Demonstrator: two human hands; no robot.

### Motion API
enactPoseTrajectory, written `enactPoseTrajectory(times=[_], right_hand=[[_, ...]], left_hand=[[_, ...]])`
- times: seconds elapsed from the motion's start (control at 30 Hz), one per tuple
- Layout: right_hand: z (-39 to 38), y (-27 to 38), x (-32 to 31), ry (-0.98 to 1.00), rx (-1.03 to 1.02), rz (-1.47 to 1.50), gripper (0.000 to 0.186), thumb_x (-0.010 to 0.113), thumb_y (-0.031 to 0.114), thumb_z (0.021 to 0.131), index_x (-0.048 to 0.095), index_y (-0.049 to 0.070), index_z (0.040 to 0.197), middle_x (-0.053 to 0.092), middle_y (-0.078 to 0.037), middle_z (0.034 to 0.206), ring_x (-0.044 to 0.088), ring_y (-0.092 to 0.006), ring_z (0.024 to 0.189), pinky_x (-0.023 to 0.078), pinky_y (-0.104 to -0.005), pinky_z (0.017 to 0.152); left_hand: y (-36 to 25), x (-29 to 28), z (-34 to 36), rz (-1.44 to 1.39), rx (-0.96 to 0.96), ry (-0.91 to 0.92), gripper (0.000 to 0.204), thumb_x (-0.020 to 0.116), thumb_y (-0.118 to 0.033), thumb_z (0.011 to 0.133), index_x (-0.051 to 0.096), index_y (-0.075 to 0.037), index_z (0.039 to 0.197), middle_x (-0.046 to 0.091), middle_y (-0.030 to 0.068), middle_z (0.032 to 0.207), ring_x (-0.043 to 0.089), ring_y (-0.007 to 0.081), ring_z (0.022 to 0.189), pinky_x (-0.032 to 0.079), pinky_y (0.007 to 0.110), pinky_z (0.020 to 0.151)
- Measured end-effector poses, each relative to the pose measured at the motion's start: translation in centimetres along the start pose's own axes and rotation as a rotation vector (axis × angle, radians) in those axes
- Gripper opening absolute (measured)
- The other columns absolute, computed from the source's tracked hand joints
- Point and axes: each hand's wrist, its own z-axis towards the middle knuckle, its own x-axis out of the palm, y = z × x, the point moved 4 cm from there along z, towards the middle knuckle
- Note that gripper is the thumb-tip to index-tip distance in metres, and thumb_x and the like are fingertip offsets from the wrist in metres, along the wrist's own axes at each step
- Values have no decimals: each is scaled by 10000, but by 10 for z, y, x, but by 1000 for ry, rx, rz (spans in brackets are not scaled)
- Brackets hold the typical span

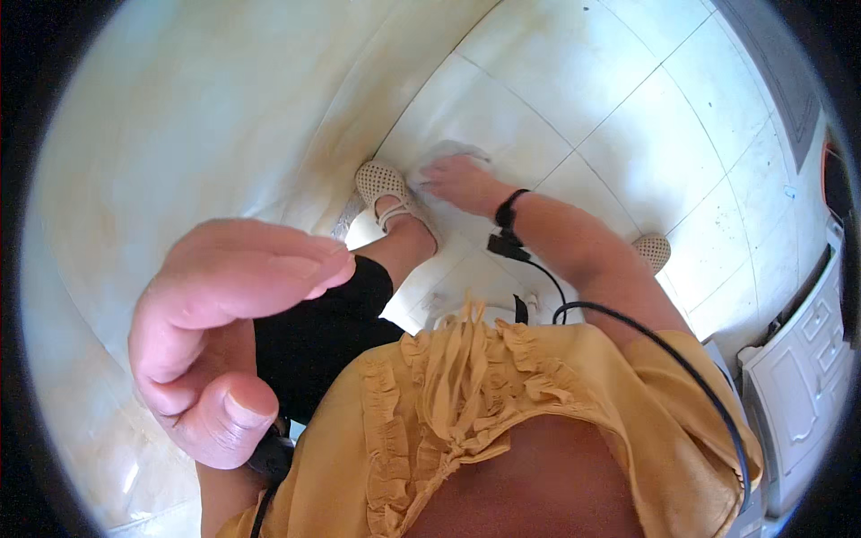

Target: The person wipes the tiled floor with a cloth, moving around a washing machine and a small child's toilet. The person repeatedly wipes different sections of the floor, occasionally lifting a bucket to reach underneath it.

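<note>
My left hand (pixel 229 318) is raised at the left, close to the camera. Its fingers are curved over and the thumb stands apart, with nothing between them. Down at the floor, my right hand (pixel 465 181) reaches out beside my left shoe. Its fingers are blurred, and a thin, pale grey thing (pixel 462 147) shows along their far edge; I cannot tell what it is. A black band with a cable (pixel 509 220) circles my right wrist. The beige perforated shoe (pixel 381 184) is on my left foot, just left of the right hand.
Glossy cream tiles (pixel 646 117) cover the floor. A pale, smooth surface (pixel 197 117) rises along the left. At the right edge stands a light grey panelled plastic piece (pixel 798 386), with a dark grey strip (pixel 776 72) above. My other shoe (pixel 654 251) shows beyond my right forearm.
</note>
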Motion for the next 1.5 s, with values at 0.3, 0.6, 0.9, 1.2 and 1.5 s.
enactPoseTrajectory(times=[0.3,0.6,0.9,1.2,1.5], right_hand=[[42,-144,-42,-233,274,34,307,587,265,926,680,235,1217,623,-36,1322,561,-249,1236,489,-415,960],[-230,-385,-249,-237,1633,-374,429,502,181,967,600,283,1372,574,-158,1331,540,-404,1206,506,-544,939],[-68,-237,-153,-328,486,56,314,620,96,860,693,153,1160,614,-141,1255,546,-381,1180,467,-497,990],[-41,-357,-191,-381,761,79,275,558,273,985,681,131,1187,646,-174,1218,604,-365,1147,493,-468,983],[-78,-368,-252,-548,974,-250,537,546,35,862,571,143,1388,489,-206,1429,581,-449,1050,559,-533,870]], left_hand=[[2,13,50,-114,-286,-85,430,715,-338,922,693,56,1093,708,193,1088,669,276,977,517,381,883],[22,3,76,-107,-424,-113,460,683,-344,951,647,56,1175,661,155,1133,624,222,1026,489,343,915],[36,11,106,-150,-518,1,360,681,-243,958,657,15,1208,671,104,1178,622,191,1083,473,339,977],[50,10,131,-199,-560,-14,377,685,-258,970,647,9,1234,689,114,1183,633,200,1114,474,353,1001],[50,2,132,-240,-567,15,375,684,-247,974,644,7,1247,682,114,1213,631,201,1120,471,357,1007]])
